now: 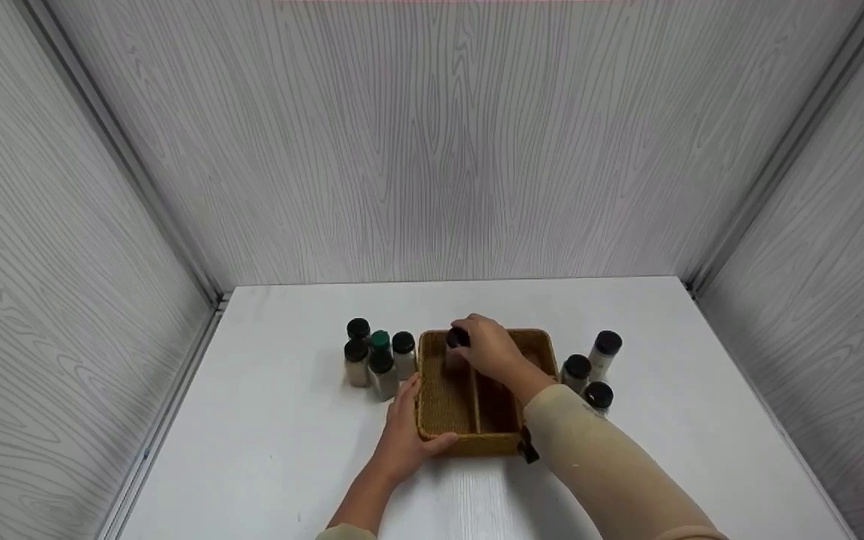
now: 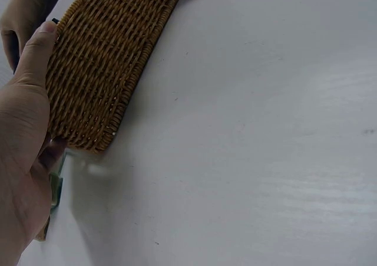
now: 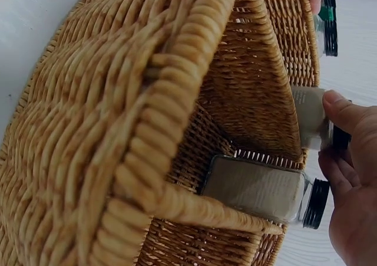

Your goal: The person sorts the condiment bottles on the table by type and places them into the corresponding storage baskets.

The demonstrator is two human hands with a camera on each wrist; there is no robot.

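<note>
My left hand [image 1: 400,439] grips the front-left corner of a brown wicker basket [image 1: 477,446], thumb at the front rim and fingers along the left side. In the left wrist view, the thumb lies against the woven wall [image 2: 100,65]. Inside the basket's left compartment, toward the back, my right hand [image 1: 490,349] pinches a clear glass spice jar [image 3: 309,115] by its black lid. The jar stands partly behind a woven divider. Another black-lidded jar [image 3: 256,189], filled with something greyish, stands in the neighbouring compartment; the right hand and arm mostly cover it in the head view.
Left of the basket stand several spice jars [image 1: 383,379], one with a green lid [image 1: 380,340]. Three black-lidded jars [image 1: 603,356] stand to the right, partly behind the right sleeve. A small black object [image 1: 528,448] shows at the basket's front-right corner. Grey panels [image 1: 447,150] enclose the white table.
</note>
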